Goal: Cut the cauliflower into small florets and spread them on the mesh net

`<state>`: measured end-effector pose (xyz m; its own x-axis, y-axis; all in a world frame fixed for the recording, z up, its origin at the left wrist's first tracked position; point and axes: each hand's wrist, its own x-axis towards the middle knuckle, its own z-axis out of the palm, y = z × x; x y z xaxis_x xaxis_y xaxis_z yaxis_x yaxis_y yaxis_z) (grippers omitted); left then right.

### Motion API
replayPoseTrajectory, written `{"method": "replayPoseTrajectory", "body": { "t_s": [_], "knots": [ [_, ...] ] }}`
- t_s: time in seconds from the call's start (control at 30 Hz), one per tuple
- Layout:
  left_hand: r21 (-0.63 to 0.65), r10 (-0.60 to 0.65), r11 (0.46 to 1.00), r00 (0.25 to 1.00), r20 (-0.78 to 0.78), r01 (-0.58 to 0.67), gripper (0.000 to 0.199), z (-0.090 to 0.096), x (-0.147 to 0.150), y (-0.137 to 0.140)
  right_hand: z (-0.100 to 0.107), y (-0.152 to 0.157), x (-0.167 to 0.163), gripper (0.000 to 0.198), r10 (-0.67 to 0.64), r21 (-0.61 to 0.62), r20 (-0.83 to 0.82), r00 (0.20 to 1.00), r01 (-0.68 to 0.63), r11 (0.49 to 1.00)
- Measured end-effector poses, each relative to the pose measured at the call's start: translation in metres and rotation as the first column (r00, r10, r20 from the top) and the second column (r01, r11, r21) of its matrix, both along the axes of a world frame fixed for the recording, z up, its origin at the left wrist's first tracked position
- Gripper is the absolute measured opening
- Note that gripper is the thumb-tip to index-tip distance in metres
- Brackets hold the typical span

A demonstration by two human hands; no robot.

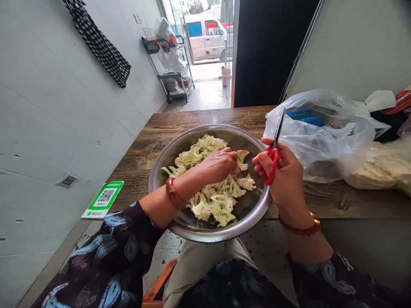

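Observation:
A wide steel bowl holds many cut cauliflower florets. Over its middle, my left hand is closed with the fingers curled down, and one cauliflower floret stands against the fingertips. Exactly how that floret is gripped is hidden behind the hand. At the bowl's right rim, my right hand is wrapped round scissors with red handles. Their dark blades point up, away from the florets, and look closed together.
The bowl stands on a dark wooden table. Right of it lie a clear plastic bag with blue items and a bagged pale bundle. A green QR-code card is at the left edge. Beyond are a shelf cart and a doorway.

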<state>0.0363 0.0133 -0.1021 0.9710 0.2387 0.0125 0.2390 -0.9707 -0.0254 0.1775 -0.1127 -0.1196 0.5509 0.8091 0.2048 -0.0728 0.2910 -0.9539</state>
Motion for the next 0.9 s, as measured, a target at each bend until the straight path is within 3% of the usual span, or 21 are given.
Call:
{"method": "replayPoseTrajectory", "body": {
  "t_s": [0.23,0.6,0.9],
  "knots": [
    [0.084,0.051,0.995,0.999,0.015,-0.052,0.027,-0.015,0.007,0.002,-0.001,0.0,0.0,0.039,-0.003,0.007,0.027,1.0,0.002,1.0],
    [0.148,0.096,0.985,0.995,-0.04,-0.089,0.018,-0.017,0.013,0.005,-0.003,0.002,0.001,0.043,-0.01,-0.007,0.06,0.998,0.011,1.0],
    [0.127,-0.017,0.992,1.0,0.001,0.017,0.013,-0.022,0.011,0.009,0.0,0.001,-0.001,0.045,-0.023,-0.006,0.031,0.999,0.023,1.0]
  ]
}}
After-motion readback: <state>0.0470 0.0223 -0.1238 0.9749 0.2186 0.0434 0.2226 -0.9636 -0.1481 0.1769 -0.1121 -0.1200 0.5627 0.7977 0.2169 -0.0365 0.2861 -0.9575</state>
